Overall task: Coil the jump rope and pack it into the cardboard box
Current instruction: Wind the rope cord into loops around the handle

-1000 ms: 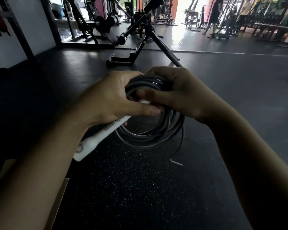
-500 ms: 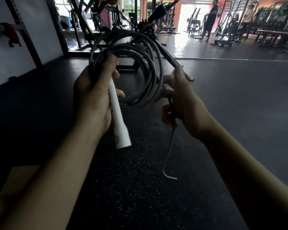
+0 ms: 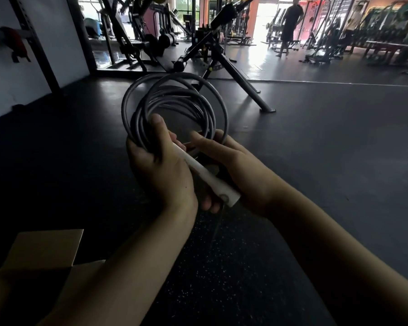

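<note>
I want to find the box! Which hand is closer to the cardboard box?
Left. The left hand grips the rope coil, up and right of the cardboard box. The right hand is farther right, beside the white handle.

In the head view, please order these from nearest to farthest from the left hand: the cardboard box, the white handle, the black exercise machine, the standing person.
1. white handle: gripped in the left hand.
2. cardboard box: lower left, on the floor near the person.
3. black exercise machine: ahead, behind the coiled rope.
4. standing person: far back, by the bright doorway.
</note>
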The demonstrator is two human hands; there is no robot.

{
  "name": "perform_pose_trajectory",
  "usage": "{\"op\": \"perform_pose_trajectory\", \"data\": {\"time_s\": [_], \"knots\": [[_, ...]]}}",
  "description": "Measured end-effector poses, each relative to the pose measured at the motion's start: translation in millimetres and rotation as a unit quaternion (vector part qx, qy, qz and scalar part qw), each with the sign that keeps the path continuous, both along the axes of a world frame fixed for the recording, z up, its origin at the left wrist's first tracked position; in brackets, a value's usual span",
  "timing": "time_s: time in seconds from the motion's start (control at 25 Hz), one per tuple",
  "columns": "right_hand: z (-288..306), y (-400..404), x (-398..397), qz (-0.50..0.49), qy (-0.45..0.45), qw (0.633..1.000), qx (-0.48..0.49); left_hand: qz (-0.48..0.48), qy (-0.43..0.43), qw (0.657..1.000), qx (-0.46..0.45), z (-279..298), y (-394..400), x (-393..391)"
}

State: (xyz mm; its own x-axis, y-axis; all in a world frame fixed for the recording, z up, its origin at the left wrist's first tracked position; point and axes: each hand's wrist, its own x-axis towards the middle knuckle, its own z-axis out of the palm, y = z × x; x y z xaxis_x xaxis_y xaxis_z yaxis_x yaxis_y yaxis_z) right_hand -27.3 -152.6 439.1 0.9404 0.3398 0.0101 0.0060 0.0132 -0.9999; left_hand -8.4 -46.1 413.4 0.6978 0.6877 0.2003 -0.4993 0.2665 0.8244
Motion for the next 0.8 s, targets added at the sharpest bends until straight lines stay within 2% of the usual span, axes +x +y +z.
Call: {"op": "perform_pose_trajectory", "data": {"time_s": [0.08,0.2,0.28,0.4,0.6,0.8], "knots": [[1.7,1.9,-5.2,0.008,-0.002,1.0,-0.023,0.005,0.011,1.0,-0.016,0.6,1.0,2.7],[-4.3,5.1,-7.7,-0.064,-0.078,0.994,-0.047,-0.028,0.024,0.998,-0.05,-1.0,-1.8,2.5],[-4.5,-2.3,-3.8,-0.089,-0.108,0.987,-0.083,-0.045,0.056,0.997,-0.031,-5.2,-4.6,1.0],[-2.2,-17.1,4.6,-0.099,-0.098,0.982,-0.124,-0.099,0.083,0.991,-0.024,-8.6,-7.9,-3.2],[-3.0,-34.1,15.5,-0.076,-0.055,0.989,-0.113,-0.214,0.074,0.974,0.014,-7.8,-9.8,-9.4],[2.3,-48.1,22.4,-0.1,-0.085,0.975,-0.178,-0.298,0.054,0.953,0.003,-10.3,9.5,4.8]]}}
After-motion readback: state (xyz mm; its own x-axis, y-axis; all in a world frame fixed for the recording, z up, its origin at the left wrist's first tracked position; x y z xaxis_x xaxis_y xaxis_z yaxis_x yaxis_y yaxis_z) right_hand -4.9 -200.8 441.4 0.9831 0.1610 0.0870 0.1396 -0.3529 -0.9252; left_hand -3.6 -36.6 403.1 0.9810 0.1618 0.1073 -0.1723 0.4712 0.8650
